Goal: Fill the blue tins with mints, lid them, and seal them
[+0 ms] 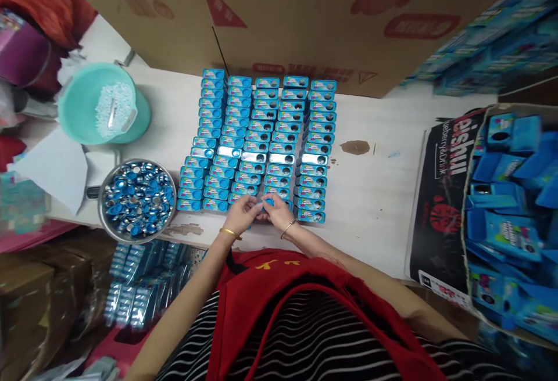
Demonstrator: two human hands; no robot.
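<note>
Several columns of small blue boxes (pixel 262 125) stand packed on the white table. Box tops in the two left columns carry round blue caps near one end; many in the other columns show dark round openings there. At the near end of the middle columns, my left hand (pixel 241 214) and my right hand (pixel 280 216) meet, fingers closed. A small blue cap (pixel 267 201) shows between their fingertips, partly covered by them. To the left, a metal bowl (pixel 101 209) holds many blue-and-silver round caps.
A teal bucket (pixel 142 115) with small white pieces stands back left. The large cardboard box (pixel 279 27) walls off the table's far side. At right, a black carton (pixel 436 207) holds loose blue boxes. Wrapped stacks (pixel 139 288) sit below the table's left edge.
</note>
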